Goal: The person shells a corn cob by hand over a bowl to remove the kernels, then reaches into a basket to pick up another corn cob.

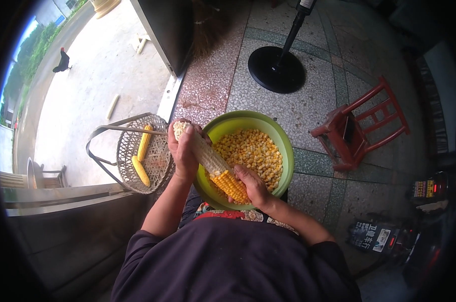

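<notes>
Over a green plastic basin in my lap, both hands hold one partly shelled corn cob. My left hand grips its bare upper end, with the thumb along the cob. My right hand is closed round the lower end, where yellow kernels still cover the cob, its thumb resting at the edge of the rows. Loose corn kernels lie in the basin below. To the left, a woven bamboo basket with a tall handle holds two yellow ears of corn.
A black round stand base is on the tiled floor ahead, a small red wooden chair to the right. Parked vehicles are at far right. Beyond the doorway sill lie bare cobs; a black chicken stands outside.
</notes>
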The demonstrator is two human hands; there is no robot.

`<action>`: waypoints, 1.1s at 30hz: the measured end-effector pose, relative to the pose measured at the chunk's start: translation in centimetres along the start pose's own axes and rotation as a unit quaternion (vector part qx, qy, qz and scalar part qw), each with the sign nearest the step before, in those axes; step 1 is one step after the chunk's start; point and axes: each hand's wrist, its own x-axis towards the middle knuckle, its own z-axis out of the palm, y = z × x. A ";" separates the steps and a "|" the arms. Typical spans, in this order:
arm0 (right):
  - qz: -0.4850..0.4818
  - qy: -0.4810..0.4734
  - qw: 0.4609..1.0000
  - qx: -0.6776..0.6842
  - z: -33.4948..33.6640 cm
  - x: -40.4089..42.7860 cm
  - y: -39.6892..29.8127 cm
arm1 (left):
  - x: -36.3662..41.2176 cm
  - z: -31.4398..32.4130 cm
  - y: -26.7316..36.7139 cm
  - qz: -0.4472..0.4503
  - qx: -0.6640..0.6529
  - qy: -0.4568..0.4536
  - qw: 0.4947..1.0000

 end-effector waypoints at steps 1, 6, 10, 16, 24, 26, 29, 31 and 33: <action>0.014 0.011 1.000 0.018 -0.2 0.1 0.3 | -0.1 0.1 0.1 0.004 0.007 -0.007 1.000; 0.062 -0.070 0.991 0.100 -1.5 0.1 0.7 | -0.2 0.1 0.3 -0.008 -0.020 0.006 1.000; 0.013 -0.147 0.985 0.084 -0.4 -1.0 -1.4 | 0.0 0.1 0.5 -0.022 -0.048 0.025 0.998; -0.002 -0.138 0.989 0.060 -1.1 -1.4 -0.5 | 0.2 0.3 0.5 -0.021 -0.050 0.029 0.998; -0.024 -0.003 1.000 0.010 0.9 -1.3 0.0 | 0.1 -0.1 0.2 -0.011 -0.053 0.016 0.998; 0.077 -0.001 0.997 0.033 0.2 -0.7 0.6 | -0.2 0.1 0.2 -0.005 -0.053 0.013 0.999; 0.109 -0.014 0.987 0.116 -0.2 -0.4 2.3 | -0.6 0.5 0.6 0.005 -0.016 -0.039 0.999; 0.100 -0.058 0.987 0.114 -0.6 -0.4 1.7 | -0.3 0.4 1.1 -0.032 -0.065 -0.018 0.997; 0.114 -0.137 0.963 0.201 -0.7 -0.4 0.8 | 0.2 -0.3 0.9 -0.057 -0.123 0.004 0.991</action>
